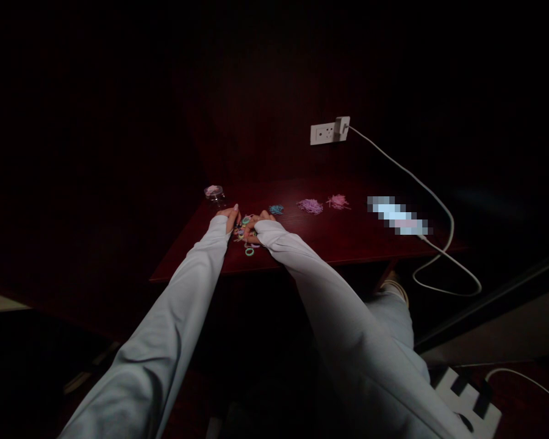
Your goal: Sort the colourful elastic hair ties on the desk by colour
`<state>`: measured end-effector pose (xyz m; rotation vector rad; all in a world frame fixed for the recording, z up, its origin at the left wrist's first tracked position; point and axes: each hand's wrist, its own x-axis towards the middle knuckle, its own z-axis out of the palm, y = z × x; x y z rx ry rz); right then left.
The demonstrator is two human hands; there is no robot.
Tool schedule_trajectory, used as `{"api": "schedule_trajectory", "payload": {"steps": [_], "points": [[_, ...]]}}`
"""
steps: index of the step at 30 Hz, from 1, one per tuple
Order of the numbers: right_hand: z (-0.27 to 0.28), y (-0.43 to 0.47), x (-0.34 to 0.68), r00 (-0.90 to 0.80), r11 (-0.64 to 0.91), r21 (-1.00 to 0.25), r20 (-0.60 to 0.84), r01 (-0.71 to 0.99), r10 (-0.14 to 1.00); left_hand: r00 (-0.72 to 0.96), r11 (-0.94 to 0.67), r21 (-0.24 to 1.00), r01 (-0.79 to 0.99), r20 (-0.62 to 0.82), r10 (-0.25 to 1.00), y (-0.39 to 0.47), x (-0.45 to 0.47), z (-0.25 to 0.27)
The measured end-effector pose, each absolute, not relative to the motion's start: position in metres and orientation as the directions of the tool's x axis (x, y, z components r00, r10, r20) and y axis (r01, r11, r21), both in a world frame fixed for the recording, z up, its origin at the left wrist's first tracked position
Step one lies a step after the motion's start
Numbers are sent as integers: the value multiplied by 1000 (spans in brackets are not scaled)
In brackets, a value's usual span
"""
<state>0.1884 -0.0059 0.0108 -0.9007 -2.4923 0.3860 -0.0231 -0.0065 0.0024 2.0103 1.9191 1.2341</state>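
My left hand (231, 214) and right hand (260, 221) flank the mixed coloured pile (240, 233); whether either grasps anything, I can't tell. From it, a green ring (249, 255) lies at six o'clock, blue strands (276, 209) at two.

Left hand (230, 216), right hand (258, 221) — colourful pile (241, 232) lies between.

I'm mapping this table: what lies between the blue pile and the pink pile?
The head view shows a purple pile between the blue pile and the pink pile.
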Motion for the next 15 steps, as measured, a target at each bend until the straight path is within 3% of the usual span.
{"api": "schedule_trajectory", "payload": {"steps": [5,9,15], "points": [[20,-14,191,-643,662,-506,247,553,725,-133,-190,576,795,472,871,-7,-23,2],[27,-17,201,-669,648,-566,212,510,712,-125,-204,588,782,468,875,-9,-23,2],[27,-9,206,-724,686,-528,178,501,666,-133,-176,583,793,447,885,-10,-20,4]]}}
